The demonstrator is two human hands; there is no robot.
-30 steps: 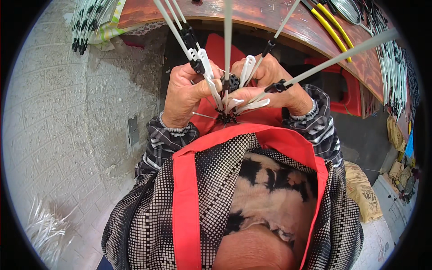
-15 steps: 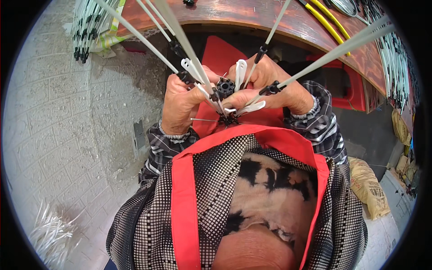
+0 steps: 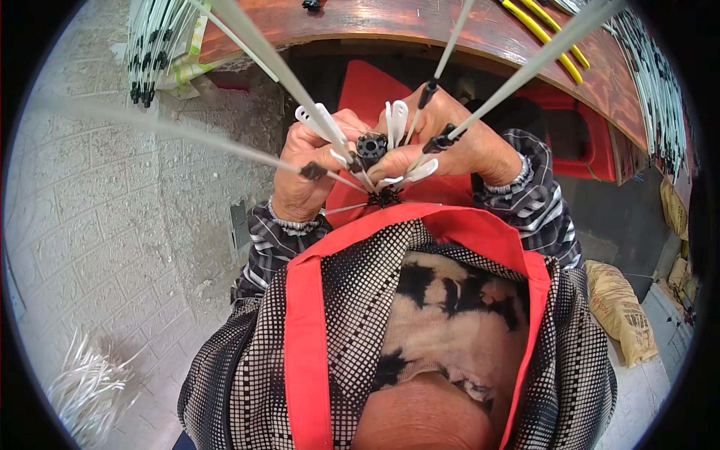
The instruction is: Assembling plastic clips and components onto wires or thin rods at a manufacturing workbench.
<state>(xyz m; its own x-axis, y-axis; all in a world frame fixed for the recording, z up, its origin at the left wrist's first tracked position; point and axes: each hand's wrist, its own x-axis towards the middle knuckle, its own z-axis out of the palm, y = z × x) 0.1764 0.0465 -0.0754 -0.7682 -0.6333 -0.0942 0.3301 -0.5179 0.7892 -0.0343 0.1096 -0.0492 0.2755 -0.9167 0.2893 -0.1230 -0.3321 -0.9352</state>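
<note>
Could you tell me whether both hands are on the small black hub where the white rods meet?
Yes, the left hand and right hand both close around the black hub between them.

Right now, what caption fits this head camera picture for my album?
Left hand and right hand pinch white ribs around a small black hub, above a red apron.

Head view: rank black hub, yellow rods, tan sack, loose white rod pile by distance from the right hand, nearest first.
1. Black hub: at the fingertips of the right hand, between both hands.
2. Yellow rods: up right, on the wooden bench.
3. Tan sack: lower right, on the floor.
4. Loose white rod pile: far lower left, on the floor.
</note>
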